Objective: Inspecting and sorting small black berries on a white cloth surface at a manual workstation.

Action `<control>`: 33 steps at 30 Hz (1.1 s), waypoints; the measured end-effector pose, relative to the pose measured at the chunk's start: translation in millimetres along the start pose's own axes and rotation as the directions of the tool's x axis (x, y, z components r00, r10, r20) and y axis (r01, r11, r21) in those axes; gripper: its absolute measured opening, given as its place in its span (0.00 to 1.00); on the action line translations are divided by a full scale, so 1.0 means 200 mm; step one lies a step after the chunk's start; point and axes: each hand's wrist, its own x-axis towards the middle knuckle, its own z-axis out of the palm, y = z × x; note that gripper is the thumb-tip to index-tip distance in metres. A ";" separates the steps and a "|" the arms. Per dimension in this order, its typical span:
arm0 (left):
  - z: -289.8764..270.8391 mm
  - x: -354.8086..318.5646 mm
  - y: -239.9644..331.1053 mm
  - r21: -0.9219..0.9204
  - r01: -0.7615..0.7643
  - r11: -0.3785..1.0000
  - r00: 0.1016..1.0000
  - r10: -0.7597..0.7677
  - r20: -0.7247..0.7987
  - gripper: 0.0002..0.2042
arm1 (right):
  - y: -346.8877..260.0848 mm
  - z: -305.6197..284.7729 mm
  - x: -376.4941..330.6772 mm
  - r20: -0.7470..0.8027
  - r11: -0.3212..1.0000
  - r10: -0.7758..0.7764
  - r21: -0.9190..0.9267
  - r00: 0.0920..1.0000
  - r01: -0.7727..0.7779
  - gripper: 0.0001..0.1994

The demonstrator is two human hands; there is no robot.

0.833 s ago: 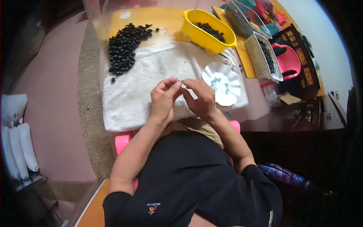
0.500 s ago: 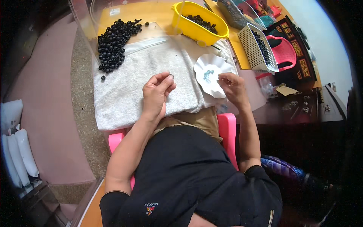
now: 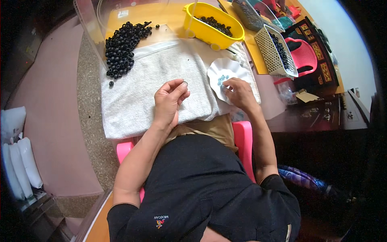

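Note:
My left hand [image 3: 171, 97] is closed above the white towel [image 3: 133, 105], thumb and forefinger pinching a small thin dark ring [image 3: 185, 83]. My right hand [image 3: 240, 92] hangs over the near right part of a white wavy-rimmed dish [image 3: 215, 72], its fingers drawn together. Whatever those fingertips may hold is too small or hidden to make out. In the dish lies a cluster of tiny blue pieces [image 3: 221, 79], close by the right fingertips. A heap of round black beads [image 3: 121, 50] rests at the towel's far left, with one stray bead [image 3: 111, 84] nearer me.
Beyond the towel stands a yellow tub [image 3: 193, 22] with black pieces inside. Right of it are a white perforated basket [image 3: 268, 54] of dark beads and a pink plastic chair [image 3: 303, 54]. A clear plastic panel [image 3: 86, 24] rises at the far left.
My right hand has moved leftward over the dish, its fingertips now near the blue pieces. The left hand keeps its pinch on the ring, nearly still.

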 end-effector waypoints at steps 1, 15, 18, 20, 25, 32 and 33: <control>0.00 0.00 0.00 -0.001 0.000 1.000 1.000 0.000 -0.002 0.08 | 0.00 0.01 0.00 -0.008 1.000 -0.011 -0.004 1.000 0.011 0.10; 0.01 -0.01 0.00 0.040 0.013 0.999 1.000 -0.013 -0.001 0.08 | 0.03 0.00 -0.04 0.014 0.999 -0.034 -0.031 0.999 0.035 0.08; 0.01 -0.01 0.00 0.034 0.019 0.999 1.000 -0.019 0.001 0.08 | 0.03 0.00 -0.05 -0.006 0.998 -0.051 -0.047 0.999 0.051 0.07; 0.01 -0.02 0.00 0.039 0.015 0.999 1.000 -0.015 0.012 0.09 | 0.02 0.00 -0.04 -0.031 0.997 -0.065 -0.052 0.997 0.063 0.06; 0.01 -0.02 0.00 0.039 0.027 0.999 0.999 -0.029 0.035 0.09 | 0.00 -0.01 -0.04 -0.159 0.953 -0.019 0.294 0.987 0.066 0.06; 0.04 -0.05 0.00 0.039 0.088 0.995 0.989 -0.092 0.113 0.09 | -0.18 0.01 -0.01 0.088 0.601 0.109 0.788 0.990 -0.136 0.06; 0.04 -0.05 0.00 0.036 0.112 0.993 0.983 -0.115 0.141 0.09 | -0.21 0.02 0.00 0.087 0.600 0.106 0.789 0.991 -0.134 0.06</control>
